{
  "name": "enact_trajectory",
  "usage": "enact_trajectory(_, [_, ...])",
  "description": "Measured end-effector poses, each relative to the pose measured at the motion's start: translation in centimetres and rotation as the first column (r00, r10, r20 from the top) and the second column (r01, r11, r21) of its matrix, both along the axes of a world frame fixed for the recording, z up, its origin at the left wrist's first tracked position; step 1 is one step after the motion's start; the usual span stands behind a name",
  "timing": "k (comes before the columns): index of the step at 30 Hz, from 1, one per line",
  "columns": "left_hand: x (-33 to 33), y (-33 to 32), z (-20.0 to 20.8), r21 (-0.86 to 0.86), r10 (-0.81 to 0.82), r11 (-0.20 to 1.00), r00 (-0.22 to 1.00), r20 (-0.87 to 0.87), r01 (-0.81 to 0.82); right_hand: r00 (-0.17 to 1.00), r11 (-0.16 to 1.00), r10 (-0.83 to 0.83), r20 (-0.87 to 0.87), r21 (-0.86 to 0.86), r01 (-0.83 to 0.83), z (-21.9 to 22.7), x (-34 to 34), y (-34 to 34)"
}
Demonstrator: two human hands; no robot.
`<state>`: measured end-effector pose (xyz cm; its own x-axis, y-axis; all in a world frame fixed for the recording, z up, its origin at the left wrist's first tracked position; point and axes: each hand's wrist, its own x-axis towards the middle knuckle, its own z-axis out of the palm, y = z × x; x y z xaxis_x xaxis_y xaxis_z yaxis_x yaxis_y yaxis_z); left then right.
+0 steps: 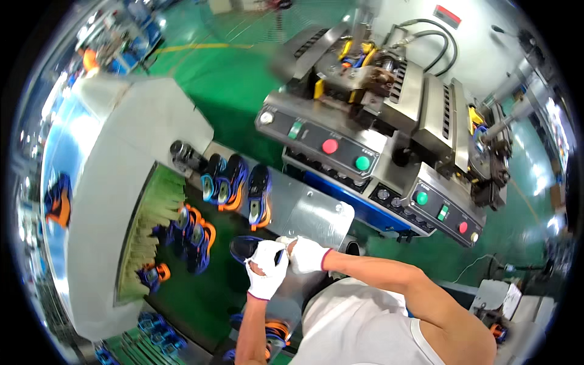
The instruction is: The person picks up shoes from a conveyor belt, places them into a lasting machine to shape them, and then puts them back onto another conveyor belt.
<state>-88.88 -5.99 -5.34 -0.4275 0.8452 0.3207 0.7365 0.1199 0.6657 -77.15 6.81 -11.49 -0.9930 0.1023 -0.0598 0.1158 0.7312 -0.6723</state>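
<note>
Both my hands wear white work gloves. My left hand [267, 271] is wrapped round a dark shoe [243, 247], whose rounded end points left past the fingers. At the shoe's other end my right hand [307, 254] is closed, its fingertips bent in against the shoe's edge, which the gloves partly hide. Just beyond my hands lies a metal shelf [313, 213]. Three blue, black and orange shoes stand on its far left part: a left one [210, 177], a middle one [232, 182] and a right one [260, 193].
Left of me stands a grey machine [146, 109] with a bristle-edged opening [143, 225]; several shoes [188, 237] are beside it. Ahead on the right is a press machine [395, 91] with a button panel [322, 143]. More shoes [277, 331] sit low by my left forearm.
</note>
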Motion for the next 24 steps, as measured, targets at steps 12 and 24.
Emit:
enact_trajectory(12, [1.9, 18.5, 11.9, 0.431, -0.023, 0.894, 0.973, -0.228, 0.122, 0.796, -0.131, -0.521, 0.309, -0.95, 0.283, 11.4, 20.9, 12.3])
enact_trajectory(24, [2.5, 35.2, 10.8, 0.225, -0.162, 0.943, 0.928, -0.336, 0.246, 0.522, -0.298, -0.844, 0.122, -0.917, -0.267, 12.2, 28.1, 19.7])
